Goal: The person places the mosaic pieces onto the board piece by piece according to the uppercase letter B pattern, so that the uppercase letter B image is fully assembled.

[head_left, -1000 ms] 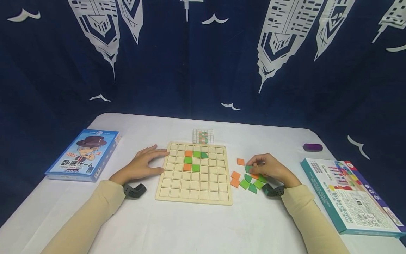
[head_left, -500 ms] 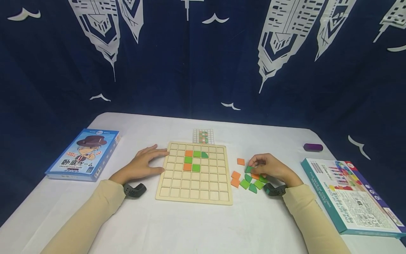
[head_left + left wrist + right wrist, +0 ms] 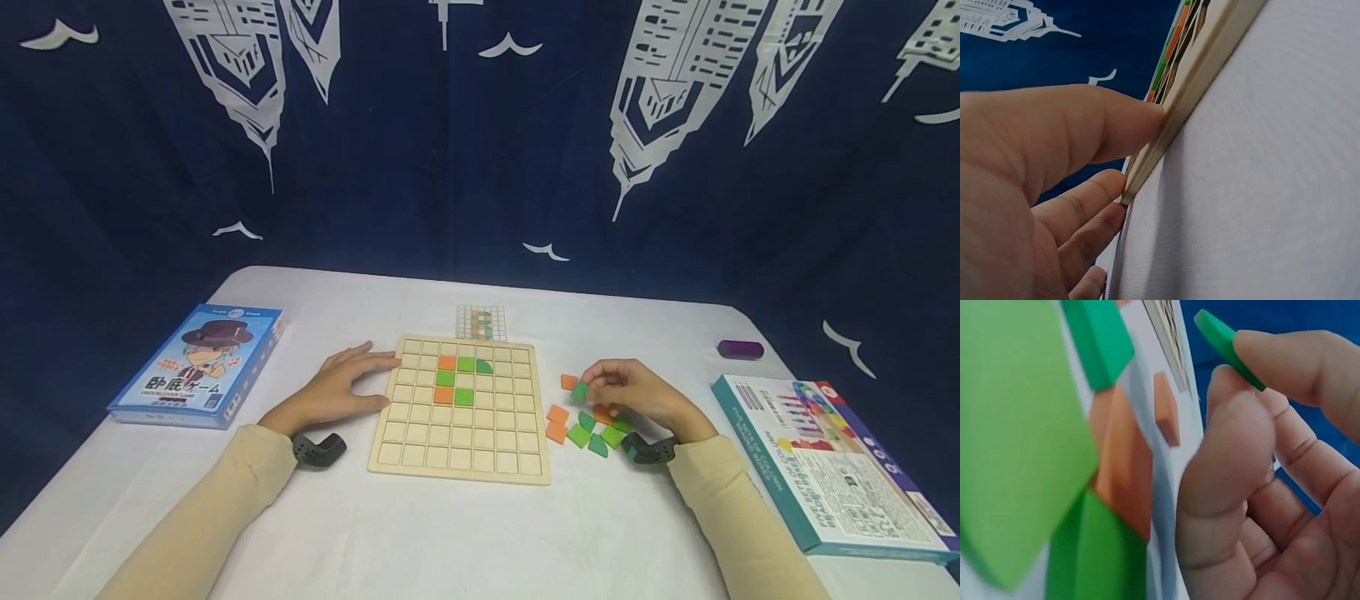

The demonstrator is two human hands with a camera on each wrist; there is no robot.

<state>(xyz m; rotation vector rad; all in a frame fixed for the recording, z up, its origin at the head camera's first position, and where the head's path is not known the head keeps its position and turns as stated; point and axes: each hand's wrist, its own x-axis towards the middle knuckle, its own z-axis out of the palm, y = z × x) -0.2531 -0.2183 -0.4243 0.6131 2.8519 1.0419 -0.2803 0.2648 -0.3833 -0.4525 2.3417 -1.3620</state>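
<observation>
The right hand [image 3: 633,393] pinches a dark green piece [image 3: 580,392] between thumb and fingertips, over the loose pieces right of the board; the right wrist view shows that green piece [image 3: 1229,347] edge-on. A wooden grid board [image 3: 457,477] holds orange, light green and dark green pieces in its upper part. At the board's left edge, the left hand [image 3: 337,387] rests with fingers spread, thumb and fingertips touching the rim. In the left wrist view the thumb lies against the board's side [image 3: 1179,112]. Orange squares [image 3: 557,414] and green pieces [image 3: 578,435] lie beside the board.
A small printed grid card [image 3: 481,322] lies behind the board. On the left is a blue game box [image 3: 198,367]; on the right lie a white and teal box [image 3: 832,467] and a purple cylinder [image 3: 740,349]. A dark blue patterned cloth hangs behind the table.
The right hand's fingertips have moved slightly left and up, carrying the dark green piece off the loose pieces toward the upper orange square. The left hand and the board have stayed still.
</observation>
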